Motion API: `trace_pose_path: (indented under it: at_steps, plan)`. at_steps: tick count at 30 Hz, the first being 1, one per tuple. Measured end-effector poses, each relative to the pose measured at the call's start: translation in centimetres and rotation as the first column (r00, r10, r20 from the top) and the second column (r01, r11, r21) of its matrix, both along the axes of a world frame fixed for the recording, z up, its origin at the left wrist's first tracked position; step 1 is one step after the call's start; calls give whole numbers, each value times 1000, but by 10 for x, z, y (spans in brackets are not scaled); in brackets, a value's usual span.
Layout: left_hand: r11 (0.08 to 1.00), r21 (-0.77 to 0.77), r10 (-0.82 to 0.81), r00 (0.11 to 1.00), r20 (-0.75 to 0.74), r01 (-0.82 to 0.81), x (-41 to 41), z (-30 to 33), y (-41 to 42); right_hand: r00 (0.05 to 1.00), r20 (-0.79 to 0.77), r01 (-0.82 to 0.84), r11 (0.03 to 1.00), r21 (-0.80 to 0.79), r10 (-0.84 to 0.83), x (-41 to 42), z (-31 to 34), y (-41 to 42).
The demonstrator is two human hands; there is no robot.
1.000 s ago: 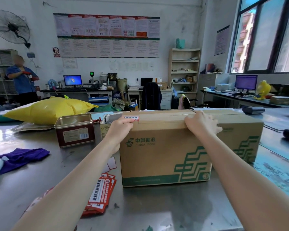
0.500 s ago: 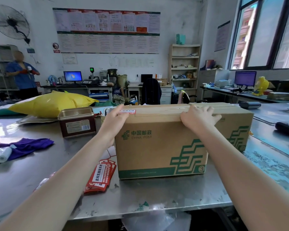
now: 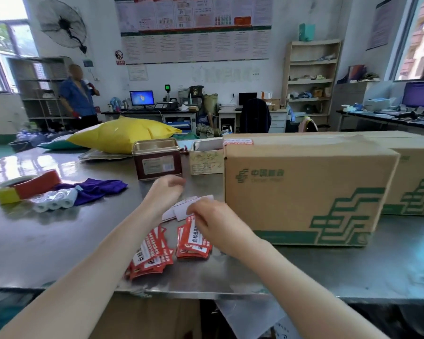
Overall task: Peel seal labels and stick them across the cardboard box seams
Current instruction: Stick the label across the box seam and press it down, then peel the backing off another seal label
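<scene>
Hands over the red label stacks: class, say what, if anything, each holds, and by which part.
The right hand pinches a white backing sheet at its near edge. The left hand is blurred; its hold cannot be told.

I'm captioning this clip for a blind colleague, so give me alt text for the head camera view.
Two bare hands, left hand and right hand, reach over stacks of red seal labels on a steel table, beside a cardboard box that already carries one seal label on its top edge.

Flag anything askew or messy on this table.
The red seal labels lie in two loose, fanned piles near the table edge, with white backing scraps scattered above them. The cardboard box looks undamaged.
</scene>
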State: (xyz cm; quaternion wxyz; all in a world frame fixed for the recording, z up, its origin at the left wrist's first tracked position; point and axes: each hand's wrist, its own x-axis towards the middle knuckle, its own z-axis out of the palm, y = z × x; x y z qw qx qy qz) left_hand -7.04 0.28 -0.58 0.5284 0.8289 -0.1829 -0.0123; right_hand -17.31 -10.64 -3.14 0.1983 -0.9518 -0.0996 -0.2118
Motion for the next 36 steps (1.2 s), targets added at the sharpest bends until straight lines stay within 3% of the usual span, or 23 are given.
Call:
trace_pose_path:
  at_steps: [3,6,9,14,20,24,31,36]
  plan:
    - [981,173,-81,994,-76,93,9,-25,10,961,-224,157,986,-49,-164,26,-31,4]
    - [931,311,-158,980,-125,190,17,-44,8,929,-242,254,959,-127,-279,49,-53,4]
    - [915,342,-176,974,-141,215,25,-58,1,906,-242,305,933,-192,-347,68,-62,6]
    - [944,252,-179,972,-151,213,29,-73,-7,907,-141,404,914,32,-396,84,-77,-4]
    - [993,29,-110,992,-62,112,34,-80,-7,944,-69,331,910,251,-324,88,-81,-8]
    - [996,-42,-79,997,-15,79,36,-78,-5,962,-22,261,893,366,-272,81,-74,-8]
    - [982,-141,-147,976,-162,125,32,-74,-1,963,89,175,845,506,-253,72,-69,-6]
    - [934,-316,-271,904,-331,164,33,-70,2,951,97,136,680,720,-293,62,-61,-3]
